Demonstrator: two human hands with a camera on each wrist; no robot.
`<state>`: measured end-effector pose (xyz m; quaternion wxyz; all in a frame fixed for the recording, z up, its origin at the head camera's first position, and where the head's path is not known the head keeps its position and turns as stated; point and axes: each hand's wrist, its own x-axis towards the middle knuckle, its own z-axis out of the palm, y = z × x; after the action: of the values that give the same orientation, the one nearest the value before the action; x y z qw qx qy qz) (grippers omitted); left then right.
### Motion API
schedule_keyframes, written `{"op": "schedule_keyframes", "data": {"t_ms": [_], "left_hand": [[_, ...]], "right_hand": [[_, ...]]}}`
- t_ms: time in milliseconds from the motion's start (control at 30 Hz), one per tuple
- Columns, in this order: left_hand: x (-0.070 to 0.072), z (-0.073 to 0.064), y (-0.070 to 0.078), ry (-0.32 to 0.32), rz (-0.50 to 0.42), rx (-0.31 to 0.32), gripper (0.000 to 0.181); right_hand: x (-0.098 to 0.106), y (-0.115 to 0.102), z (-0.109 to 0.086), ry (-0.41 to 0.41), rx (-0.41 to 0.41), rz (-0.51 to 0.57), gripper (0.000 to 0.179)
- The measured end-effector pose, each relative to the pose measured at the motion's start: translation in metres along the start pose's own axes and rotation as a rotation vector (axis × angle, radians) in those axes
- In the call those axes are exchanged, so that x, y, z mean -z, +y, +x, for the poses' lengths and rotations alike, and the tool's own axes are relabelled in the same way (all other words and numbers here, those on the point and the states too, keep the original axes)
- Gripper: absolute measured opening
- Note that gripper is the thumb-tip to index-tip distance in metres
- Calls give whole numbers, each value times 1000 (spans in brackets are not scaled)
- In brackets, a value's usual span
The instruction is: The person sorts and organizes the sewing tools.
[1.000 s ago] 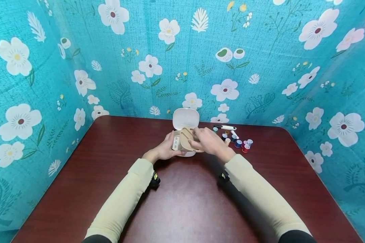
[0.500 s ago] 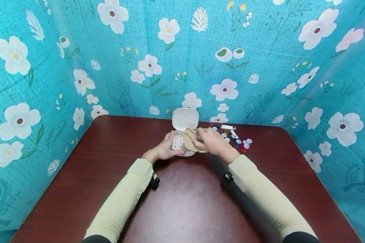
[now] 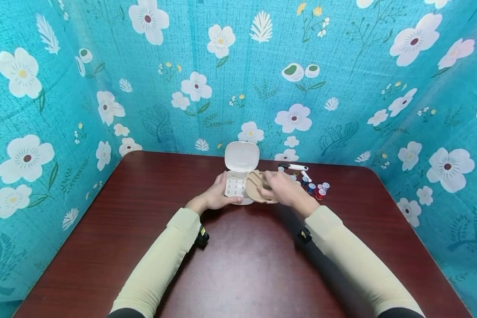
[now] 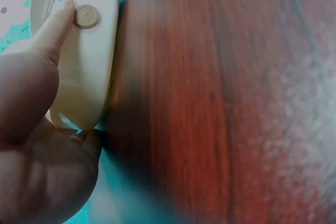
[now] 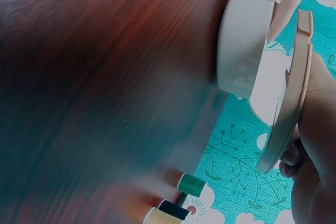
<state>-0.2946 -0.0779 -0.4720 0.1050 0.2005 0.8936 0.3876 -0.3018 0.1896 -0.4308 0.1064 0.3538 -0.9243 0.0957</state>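
A white sewing box (image 4: 86, 72) stands at the back of the table with its lid (image 3: 241, 155) raised. My left hand (image 3: 214, 195) grips the box at its left side, thumb on the front wall beside a round tan button (image 4: 86, 17). Inside the box's left part lies a white panel (image 3: 234, 187) with rows of small pieces. My right hand (image 3: 280, 188) pinches a beige tray (image 3: 253, 189) with moulded slots. In the right wrist view, the tray (image 5: 289, 103) is tilted on edge, apart from the box wall. The fingers hide the tray's right part.
Right of the box lie several thread spools, among them a blue spool (image 3: 311, 188) and a red spool (image 3: 321, 193). Behind them are a black-and-white handled tool (image 3: 296, 167) and a small white piece (image 3: 306, 176). A floral curtain (image 3: 206, 88) hangs behind the table.
The right hand has moved right with the beige tray, sliding it off the box's opening and uncovering more of the white panel. My left hand stays on the box.
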Motion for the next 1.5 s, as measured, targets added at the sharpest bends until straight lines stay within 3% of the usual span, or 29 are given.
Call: {"op": "schedule_keyframes", "data": {"t_ms": [367, 700, 967, 1167, 1500], "left_hand": [[1, 2, 1, 6, 7, 3, 118], [1, 4, -1, 6, 13, -4, 116], [2, 3, 2, 9, 3, 8, 117], [0, 3, 0, 11, 1, 0, 116], [1, 1, 1, 15, 1, 3, 118]], "right_hand": [[-6, 1, -12, -71, 17, -32, 28], [-7, -3, -21, -83, 18, -25, 27], [-9, -9, -31, -64, 39, 60, 26], [-9, -19, -40, -94, 28, 124, 29], [-6, -45, -46, -121, 96, 82, 30]]}}
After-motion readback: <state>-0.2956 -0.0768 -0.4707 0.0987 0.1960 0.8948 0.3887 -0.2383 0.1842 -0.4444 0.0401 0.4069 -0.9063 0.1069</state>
